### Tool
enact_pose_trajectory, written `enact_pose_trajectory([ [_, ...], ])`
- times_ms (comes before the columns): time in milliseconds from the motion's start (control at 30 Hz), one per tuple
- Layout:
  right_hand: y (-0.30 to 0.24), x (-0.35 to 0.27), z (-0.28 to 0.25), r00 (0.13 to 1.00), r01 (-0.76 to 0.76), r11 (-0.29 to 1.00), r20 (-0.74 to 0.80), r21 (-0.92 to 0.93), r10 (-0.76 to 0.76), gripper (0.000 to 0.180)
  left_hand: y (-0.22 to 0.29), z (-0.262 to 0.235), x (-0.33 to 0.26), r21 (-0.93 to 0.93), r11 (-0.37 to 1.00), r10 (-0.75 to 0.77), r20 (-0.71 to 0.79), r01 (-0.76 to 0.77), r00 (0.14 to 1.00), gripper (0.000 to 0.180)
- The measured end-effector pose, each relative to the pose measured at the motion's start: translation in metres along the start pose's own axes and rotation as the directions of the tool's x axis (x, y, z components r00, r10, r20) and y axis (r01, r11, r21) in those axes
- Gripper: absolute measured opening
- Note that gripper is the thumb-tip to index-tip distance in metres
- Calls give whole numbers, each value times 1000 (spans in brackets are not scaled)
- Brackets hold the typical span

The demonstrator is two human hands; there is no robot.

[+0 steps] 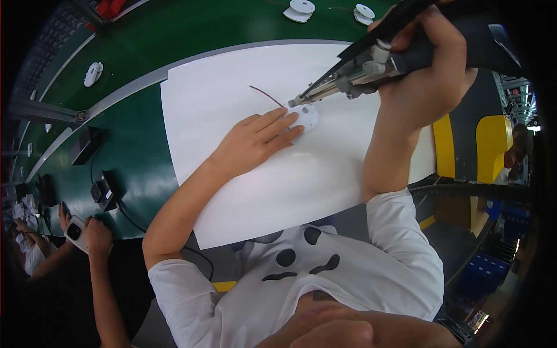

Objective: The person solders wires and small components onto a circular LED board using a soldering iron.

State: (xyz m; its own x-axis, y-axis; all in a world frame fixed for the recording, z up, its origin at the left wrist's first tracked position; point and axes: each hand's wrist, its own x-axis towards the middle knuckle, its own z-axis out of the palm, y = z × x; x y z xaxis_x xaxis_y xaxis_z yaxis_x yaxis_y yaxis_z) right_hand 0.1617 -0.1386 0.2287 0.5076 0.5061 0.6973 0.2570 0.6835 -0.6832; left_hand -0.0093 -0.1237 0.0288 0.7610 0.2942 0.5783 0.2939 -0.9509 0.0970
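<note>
A round white disc-shaped part (309,119) lies on a white sheet (278,197). A thin brown wire (266,95) runs from beside it toward the far left. My left hand (250,141) steadies the disc, its fingertips curled over the near left side and partly covering it. My right hand (432,87) is wrapped round a powered screwdriver (360,75) with metal tubes and a black body. The driver slants down to the left, and its tip is at the far edge of the disc; whether it touches cannot be made out.
White spool-shaped parts (93,74) sit on the green surface (220,20) past a metal rail. Black boxes with cables (104,190) stand at left. Nearby, another person's hand holds a phone (75,231). A yellow and black machine part (492,145) stands at right.
</note>
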Motion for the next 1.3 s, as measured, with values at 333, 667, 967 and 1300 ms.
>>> enact_pose_trajectory([
  [333, 3, -6, 6, 993, -73, 997, 94, 36, 70, 19, 0, 0, -2, -2, 1000, -1, 18, 1, 1000, 35],
  [667, 57, 7, -20, 907, 336, 939, 294, -77, -301, 12, -1, -2, -4, -53, 999, -10, -13, 9, 1000, 41],
  [967, 37, 43, -61, 970, 147, 945, -145, -293, -196, 32, -91, 3, 2, 128, 958, -236, -164, 258, 958, 29],
  [1300, 31, 39, -50, 982, 114, 942, -111, -315, -155, 29, -296, -88, -85, 607, 453, -488, -444, 653, 751, 54],
])
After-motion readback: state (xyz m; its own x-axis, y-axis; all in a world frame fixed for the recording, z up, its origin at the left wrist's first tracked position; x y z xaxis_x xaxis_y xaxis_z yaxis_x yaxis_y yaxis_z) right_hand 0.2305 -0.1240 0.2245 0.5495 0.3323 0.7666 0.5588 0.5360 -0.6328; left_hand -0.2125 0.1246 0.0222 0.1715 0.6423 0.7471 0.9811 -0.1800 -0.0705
